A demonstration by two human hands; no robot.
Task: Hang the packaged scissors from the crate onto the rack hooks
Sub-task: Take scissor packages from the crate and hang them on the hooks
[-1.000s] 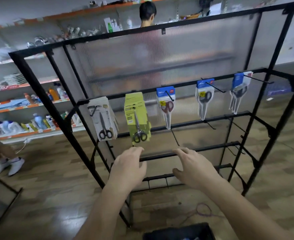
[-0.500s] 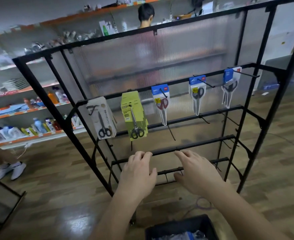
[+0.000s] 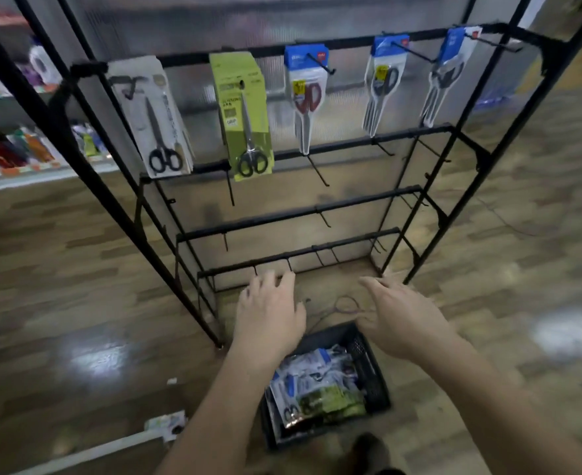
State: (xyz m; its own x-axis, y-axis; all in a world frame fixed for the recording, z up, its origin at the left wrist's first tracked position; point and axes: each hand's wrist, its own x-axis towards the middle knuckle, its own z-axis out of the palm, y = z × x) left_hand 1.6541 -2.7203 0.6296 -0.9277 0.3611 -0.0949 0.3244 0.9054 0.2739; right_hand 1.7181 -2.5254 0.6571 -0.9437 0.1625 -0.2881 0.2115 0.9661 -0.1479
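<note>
The left hand (image 3: 269,313) and the right hand (image 3: 402,320) hover with fingers spread, holding nothing, just in front of the rack's (image 3: 282,214) lowest bar. The packaged scissors (image 3: 317,382) lie heaped in the black crate (image 3: 371,371) on the floor before the rack. Five packs (image 3: 245,114) hang on the rack's top row.

The heap overlaps, so lifting one pack may drag out another. The rack's bare hooks (image 3: 318,171) jut out where a wrist could snag.

A loose wire loop (image 3: 346,305) lies on the glossy wooden floor (image 3: 77,303) at the rack's foot, and stocked shelves (image 3: 15,156) stand left of the rack.
</note>
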